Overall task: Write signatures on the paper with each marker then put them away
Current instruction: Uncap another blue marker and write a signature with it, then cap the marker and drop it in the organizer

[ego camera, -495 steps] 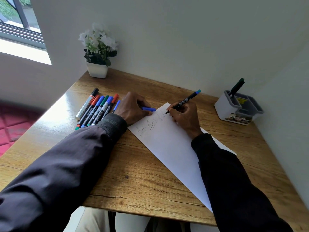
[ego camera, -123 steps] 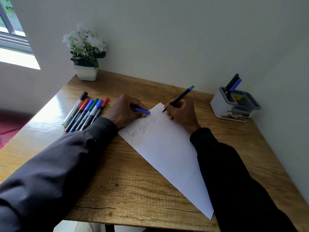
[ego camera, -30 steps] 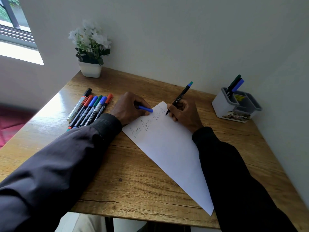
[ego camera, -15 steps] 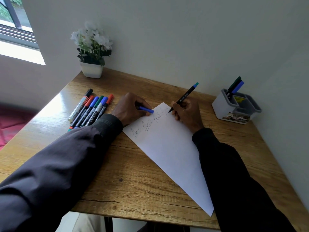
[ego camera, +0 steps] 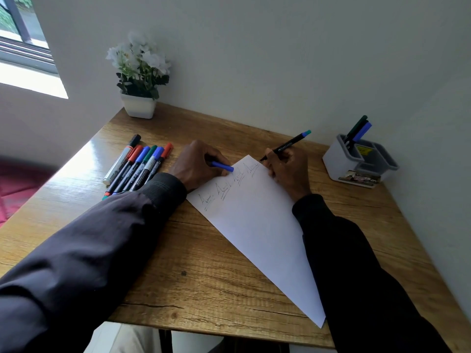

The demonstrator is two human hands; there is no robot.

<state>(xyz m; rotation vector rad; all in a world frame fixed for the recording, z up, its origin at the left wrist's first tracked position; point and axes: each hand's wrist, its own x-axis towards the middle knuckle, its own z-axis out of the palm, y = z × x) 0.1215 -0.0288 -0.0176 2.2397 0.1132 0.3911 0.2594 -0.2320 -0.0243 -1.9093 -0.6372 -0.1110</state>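
Wooden desk sits in a corner: plain off-white wall behind, second wall tight on the right. Window top left, dark frame, greenery outside. Daylight comes in from there, with a bright sill and glare on the desk's left edge. Red floor covering below left, blurred. White-flowered plant in a white pot at the desk's back-left corner.

White paper on brown wood-grain desk; black marker, teal-tipped; blue cap; grey organiser; white flowers.
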